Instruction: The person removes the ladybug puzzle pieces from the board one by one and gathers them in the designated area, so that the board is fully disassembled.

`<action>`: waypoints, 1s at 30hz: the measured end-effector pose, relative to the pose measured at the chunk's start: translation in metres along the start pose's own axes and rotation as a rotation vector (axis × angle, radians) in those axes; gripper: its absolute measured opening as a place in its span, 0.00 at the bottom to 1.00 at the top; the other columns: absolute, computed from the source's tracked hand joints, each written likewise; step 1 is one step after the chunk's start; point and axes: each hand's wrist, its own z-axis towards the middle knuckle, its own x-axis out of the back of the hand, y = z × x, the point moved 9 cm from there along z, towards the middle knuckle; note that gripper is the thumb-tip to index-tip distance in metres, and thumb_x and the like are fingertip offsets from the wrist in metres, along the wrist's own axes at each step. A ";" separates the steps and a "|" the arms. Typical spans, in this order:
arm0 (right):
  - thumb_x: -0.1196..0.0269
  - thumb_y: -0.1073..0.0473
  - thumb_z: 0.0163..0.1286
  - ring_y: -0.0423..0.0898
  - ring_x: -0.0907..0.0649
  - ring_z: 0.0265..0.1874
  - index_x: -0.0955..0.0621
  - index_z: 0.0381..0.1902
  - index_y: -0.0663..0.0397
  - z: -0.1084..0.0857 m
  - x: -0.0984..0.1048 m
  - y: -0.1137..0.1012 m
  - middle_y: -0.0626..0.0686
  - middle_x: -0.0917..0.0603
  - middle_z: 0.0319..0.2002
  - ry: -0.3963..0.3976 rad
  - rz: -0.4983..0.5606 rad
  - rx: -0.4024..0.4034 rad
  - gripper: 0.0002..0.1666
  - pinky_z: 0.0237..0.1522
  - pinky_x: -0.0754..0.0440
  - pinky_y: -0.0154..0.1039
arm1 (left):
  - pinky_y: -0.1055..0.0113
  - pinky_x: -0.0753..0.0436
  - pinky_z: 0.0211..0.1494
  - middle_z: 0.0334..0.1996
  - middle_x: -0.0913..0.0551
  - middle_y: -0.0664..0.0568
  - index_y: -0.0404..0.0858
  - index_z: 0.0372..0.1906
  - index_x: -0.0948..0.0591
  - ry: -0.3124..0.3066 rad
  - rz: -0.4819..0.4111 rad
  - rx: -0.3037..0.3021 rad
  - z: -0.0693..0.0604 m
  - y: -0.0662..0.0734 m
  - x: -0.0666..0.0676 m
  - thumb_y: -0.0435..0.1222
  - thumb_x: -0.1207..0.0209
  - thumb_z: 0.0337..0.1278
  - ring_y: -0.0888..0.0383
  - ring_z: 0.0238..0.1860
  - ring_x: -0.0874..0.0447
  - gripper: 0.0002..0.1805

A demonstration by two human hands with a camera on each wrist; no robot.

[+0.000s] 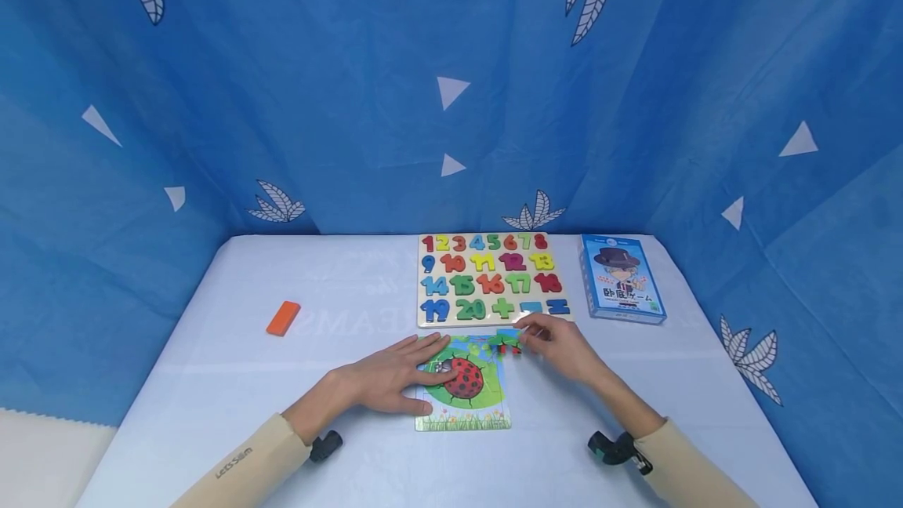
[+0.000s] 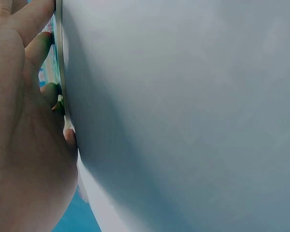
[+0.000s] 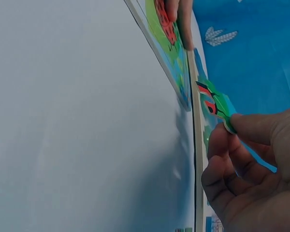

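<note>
A white tabletop [image 1: 367, 465] meets blue cloth [image 1: 353, 100] printed with leaves and triangles. At its far edge lies a number puzzle [image 1: 451, 324], with a blue card-game box [image 1: 624, 281] at the far right corner. Midway between the side edges, the left hand [image 1: 391, 379] rests, fingers spread, on a ladybug puzzle [image 1: 467, 382]. The right hand [image 1: 557, 339] pinches a puzzle piece [image 1: 506, 342] — seemingly overlapping that puzzle's far right corner from the head, but visibly apart in the right wrist view.
</note>
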 end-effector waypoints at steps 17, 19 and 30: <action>0.33 0.56 0.70 0.45 0.19 0.33 0.15 0.51 0.46 -0.003 0.018 0.024 0.46 0.15 0.33 0.020 -0.019 -0.091 0.12 0.32 0.18 0.35 | 0.45 0.52 0.80 0.82 0.58 0.50 0.62 0.78 0.40 -0.001 -0.006 0.010 0.000 -0.001 -0.001 0.63 0.51 0.69 0.49 0.82 0.64 0.36; 0.32 0.56 0.69 0.46 0.19 0.33 0.15 0.50 0.46 -0.002 0.020 0.026 0.46 0.15 0.33 0.018 -0.028 -0.092 0.12 0.33 0.19 0.35 | 0.45 0.52 0.80 0.82 0.58 0.50 0.61 0.78 0.40 -0.001 -0.006 0.009 0.000 -0.001 -0.001 0.63 0.50 0.69 0.49 0.82 0.64 0.36; 0.31 0.58 0.68 0.45 0.19 0.32 0.14 0.49 0.48 -0.002 0.030 0.035 0.45 0.15 0.32 0.013 -0.088 -0.089 0.11 0.33 0.18 0.34 | 0.45 0.52 0.80 0.82 0.58 0.49 0.62 0.78 0.41 -0.003 -0.006 0.003 0.001 -0.001 -0.001 0.64 0.51 0.69 0.50 0.82 0.65 0.36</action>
